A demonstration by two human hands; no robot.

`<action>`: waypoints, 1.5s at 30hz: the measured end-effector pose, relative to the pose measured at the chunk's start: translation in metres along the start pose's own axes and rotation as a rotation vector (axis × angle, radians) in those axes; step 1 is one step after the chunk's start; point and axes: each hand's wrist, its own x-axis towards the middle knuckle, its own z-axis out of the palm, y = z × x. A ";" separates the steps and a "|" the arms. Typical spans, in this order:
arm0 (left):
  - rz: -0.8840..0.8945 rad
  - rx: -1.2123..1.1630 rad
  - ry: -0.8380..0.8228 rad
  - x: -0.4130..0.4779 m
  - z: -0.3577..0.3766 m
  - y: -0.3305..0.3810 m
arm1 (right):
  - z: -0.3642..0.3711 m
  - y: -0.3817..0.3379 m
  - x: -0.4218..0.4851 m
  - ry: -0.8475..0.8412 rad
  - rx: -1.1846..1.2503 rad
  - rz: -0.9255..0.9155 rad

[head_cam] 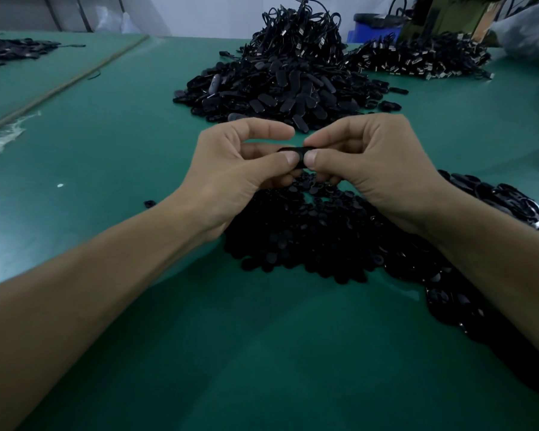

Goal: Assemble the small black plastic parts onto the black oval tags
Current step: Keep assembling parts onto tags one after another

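The left hand [231, 169] and right hand [367, 169] together pinch one oval tag [299, 152] with curled fingers [288, 157]; pressing the small part squarely, thumbs opposed, should seat it cleanly.

Green table [106, 126]; pale wall [175, 10] behind; blue bin [371, 31] far right.

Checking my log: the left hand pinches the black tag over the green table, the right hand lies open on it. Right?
No. In the head view the right hand does not lie open: it pinches the tag too, at its right end. The left hand pinches the other end, over the green table.
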 end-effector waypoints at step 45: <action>0.155 0.923 0.363 0.037 -0.061 -0.019 | -0.031 -0.004 -0.001 -0.029 -1.407 0.443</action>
